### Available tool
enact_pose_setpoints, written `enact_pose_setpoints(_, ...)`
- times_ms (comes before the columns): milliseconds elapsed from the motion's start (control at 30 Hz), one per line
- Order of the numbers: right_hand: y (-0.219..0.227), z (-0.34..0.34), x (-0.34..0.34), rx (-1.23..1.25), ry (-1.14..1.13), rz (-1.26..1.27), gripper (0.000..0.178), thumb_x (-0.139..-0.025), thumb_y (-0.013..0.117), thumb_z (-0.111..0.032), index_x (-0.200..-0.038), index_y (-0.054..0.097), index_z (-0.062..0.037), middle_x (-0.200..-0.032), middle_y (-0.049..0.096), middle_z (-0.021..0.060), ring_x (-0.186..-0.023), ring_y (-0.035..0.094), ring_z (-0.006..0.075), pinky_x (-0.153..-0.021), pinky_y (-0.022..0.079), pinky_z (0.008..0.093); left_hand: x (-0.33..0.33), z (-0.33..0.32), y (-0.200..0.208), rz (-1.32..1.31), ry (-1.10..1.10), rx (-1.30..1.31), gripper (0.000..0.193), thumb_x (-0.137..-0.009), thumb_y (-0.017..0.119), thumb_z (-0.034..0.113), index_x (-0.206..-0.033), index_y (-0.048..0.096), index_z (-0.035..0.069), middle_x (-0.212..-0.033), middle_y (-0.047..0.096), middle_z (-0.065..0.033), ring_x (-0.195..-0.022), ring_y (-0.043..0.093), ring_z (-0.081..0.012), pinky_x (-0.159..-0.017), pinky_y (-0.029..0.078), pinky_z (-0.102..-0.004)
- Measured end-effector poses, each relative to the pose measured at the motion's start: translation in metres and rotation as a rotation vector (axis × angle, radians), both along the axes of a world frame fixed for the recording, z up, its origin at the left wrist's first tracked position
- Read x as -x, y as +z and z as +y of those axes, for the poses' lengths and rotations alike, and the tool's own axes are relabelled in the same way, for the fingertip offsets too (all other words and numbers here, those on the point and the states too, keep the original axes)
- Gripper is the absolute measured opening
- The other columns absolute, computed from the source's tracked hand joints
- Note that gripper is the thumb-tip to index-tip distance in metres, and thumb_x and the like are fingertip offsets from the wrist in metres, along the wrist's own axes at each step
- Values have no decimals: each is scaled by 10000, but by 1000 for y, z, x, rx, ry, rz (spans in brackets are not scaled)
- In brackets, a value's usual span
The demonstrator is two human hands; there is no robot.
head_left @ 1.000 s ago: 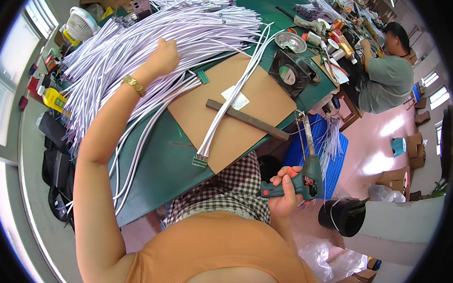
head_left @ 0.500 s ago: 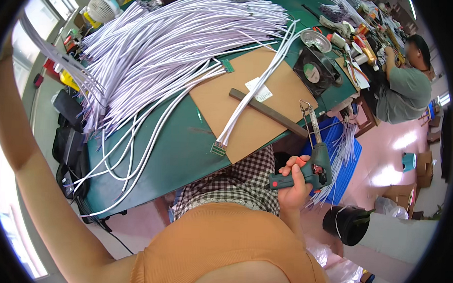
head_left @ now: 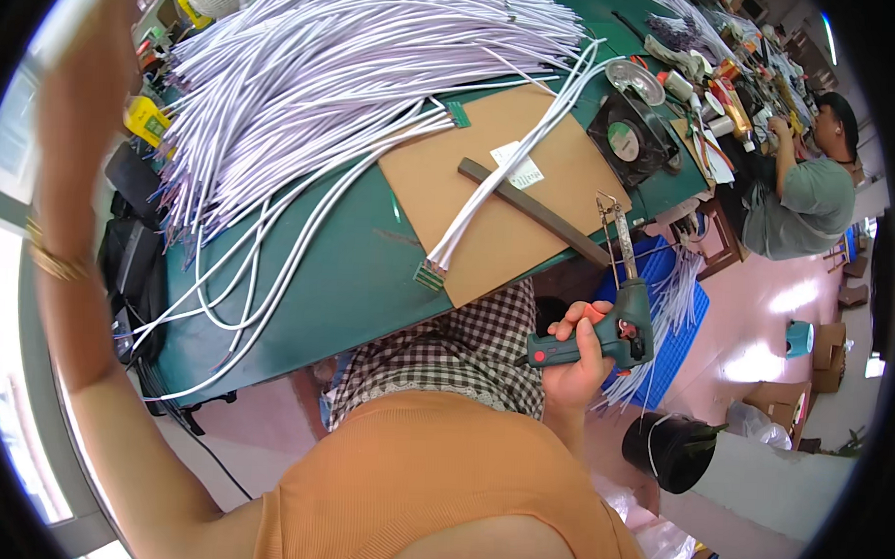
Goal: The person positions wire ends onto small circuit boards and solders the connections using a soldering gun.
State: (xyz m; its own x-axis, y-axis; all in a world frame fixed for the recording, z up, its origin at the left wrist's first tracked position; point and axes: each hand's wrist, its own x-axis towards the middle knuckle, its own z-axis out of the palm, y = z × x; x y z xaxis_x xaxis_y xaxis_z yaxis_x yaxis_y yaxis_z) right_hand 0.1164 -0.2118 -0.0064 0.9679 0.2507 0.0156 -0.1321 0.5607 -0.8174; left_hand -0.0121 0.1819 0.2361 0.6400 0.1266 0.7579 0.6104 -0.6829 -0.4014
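My right hand [head_left: 578, 363] is closed round the handle of a green soldering gun [head_left: 631, 325], near the table's front edge. A wire guide runs along its metal tip, which points up and away from me. My left hand [head_left: 90, 80] is raised at the far left, smeared by motion, and its fingers cannot be made out. To the left of the gun's tip, several white cables [head_left: 490, 182] with a small green circuit board [head_left: 431, 275] on their near end lie across a dark bar [head_left: 534, 212] on brown cardboard [head_left: 421, 180].
A big heap of white cables [head_left: 346, 89] covers the far left of the green table [head_left: 318, 324]. Another green board [head_left: 459, 114] lies at its edge. A black fan [head_left: 625, 143] and a metal dish [head_left: 635, 81] stand right. Beyond, a person [head_left: 806, 184] works. Below are a blue crate [head_left: 687, 327] and black bucket [head_left: 668, 450].
My left hand has swung in from the left rim. The grey-white strands hanging at the upper left no longer show there. My right hand keeps its grip on the soldering gun.
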Motion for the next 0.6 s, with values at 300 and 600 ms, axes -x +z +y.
enact_pose_setpoints(300,-17,-25,-4,81,-77,-76,281,-872,487,-3,-1146,461,-58,-941,550,108,-703,527,127,-714,484,310,73,-86,-208,546,-41,940,271,-843,630,217,-1029,485,84,-918,486,-160,-681,591,-348,-559,462,-442)
enact_pose_setpoints(600,-30,-24,4,41,-79,-41,285,-880,474,10,-1155,456,-65,-963,546,116,-726,520,129,-727,478,321,-17,-132,-175,356,-425,830,341,-750,695,103,-1046,552,14,-1077,477,-173,-956,512,-358,-776,442,-420)
